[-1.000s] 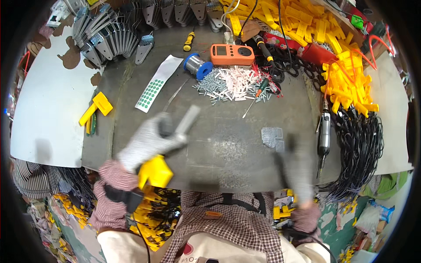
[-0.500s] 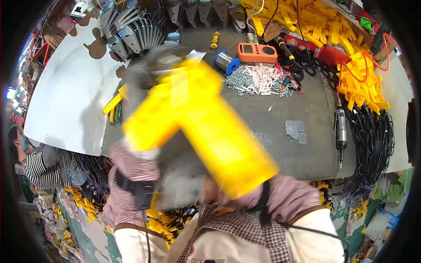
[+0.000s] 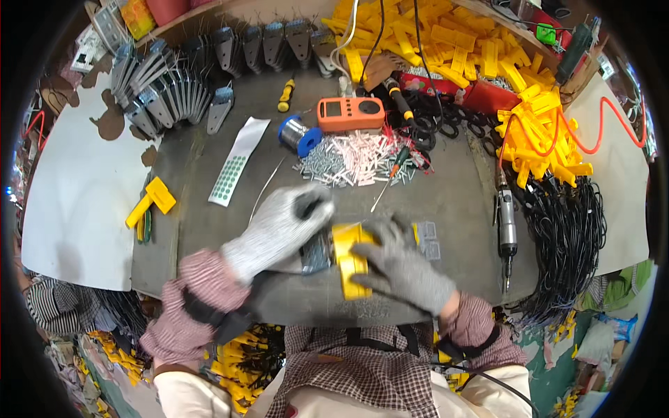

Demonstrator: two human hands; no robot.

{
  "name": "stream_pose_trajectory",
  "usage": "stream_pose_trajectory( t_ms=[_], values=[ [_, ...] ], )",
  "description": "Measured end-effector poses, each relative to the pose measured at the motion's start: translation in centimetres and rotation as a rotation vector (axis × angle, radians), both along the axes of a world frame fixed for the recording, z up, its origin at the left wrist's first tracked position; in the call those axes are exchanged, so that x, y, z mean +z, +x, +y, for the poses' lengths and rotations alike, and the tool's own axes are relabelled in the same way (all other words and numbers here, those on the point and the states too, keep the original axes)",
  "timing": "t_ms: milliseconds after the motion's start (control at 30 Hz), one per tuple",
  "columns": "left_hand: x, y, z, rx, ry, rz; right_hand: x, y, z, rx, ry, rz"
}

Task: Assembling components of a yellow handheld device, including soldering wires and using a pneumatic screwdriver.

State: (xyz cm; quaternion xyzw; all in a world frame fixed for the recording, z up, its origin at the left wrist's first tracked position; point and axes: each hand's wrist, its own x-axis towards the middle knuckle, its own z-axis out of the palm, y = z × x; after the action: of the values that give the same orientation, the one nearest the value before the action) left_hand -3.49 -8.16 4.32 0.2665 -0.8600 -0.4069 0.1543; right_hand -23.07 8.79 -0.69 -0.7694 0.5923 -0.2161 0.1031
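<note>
Both my hands wear grey knit gloves and meet over a yellow plastic casing (image 3: 350, 258) lying on the dark bench (image 3: 209, 230) near its front edge. My right hand (image 3: 401, 265) grips the casing from the right. My left hand (image 3: 282, 226) comes in from the left and presses a grey metal part (image 3: 315, 252) against the casing's left side. A small grey circuit piece (image 3: 426, 238) lies just right of my right hand.
An orange meter (image 3: 350, 113), a solder spool (image 3: 296, 132) and a pile of small white and pink pieces (image 3: 359, 159) lie behind. An electric screwdriver (image 3: 506, 226) lies at right beside black cables (image 3: 568, 230). Yellow parts (image 3: 536, 125) heap at back right; metal brackets (image 3: 167, 83) at back left.
The yellow casing was raised close to the camera half a second ago; now it is down on the bench with both hands on it.
</note>
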Motion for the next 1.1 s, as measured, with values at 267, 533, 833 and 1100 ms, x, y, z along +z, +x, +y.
stream_pose_trajectory(
  t_ms=[267, 533, 833, 1100],
  values=[
    [-5.3, -7.1, -5.3, 0.135, -0.432, -0.139, -0.1, 0.1, 5.1, -0.166, 0.081, -0.064],
    [-4.8, -6.0, -6.0, 0.237, -0.426, -0.098, 2.2, -3.9, 4.0, 0.056, 0.067, -0.141],
    [-6.3, -7.0, -6.3, 0.157, -0.479, 0.077, 9.6, -35.9, 22.5, -1.463, -0.061, 0.699],
    [-4.9, -6.4, -6.7, 0.172, -0.374, 0.114, 11.2, -36.6, 17.2, -1.431, 0.091, 0.636]
  ],
)
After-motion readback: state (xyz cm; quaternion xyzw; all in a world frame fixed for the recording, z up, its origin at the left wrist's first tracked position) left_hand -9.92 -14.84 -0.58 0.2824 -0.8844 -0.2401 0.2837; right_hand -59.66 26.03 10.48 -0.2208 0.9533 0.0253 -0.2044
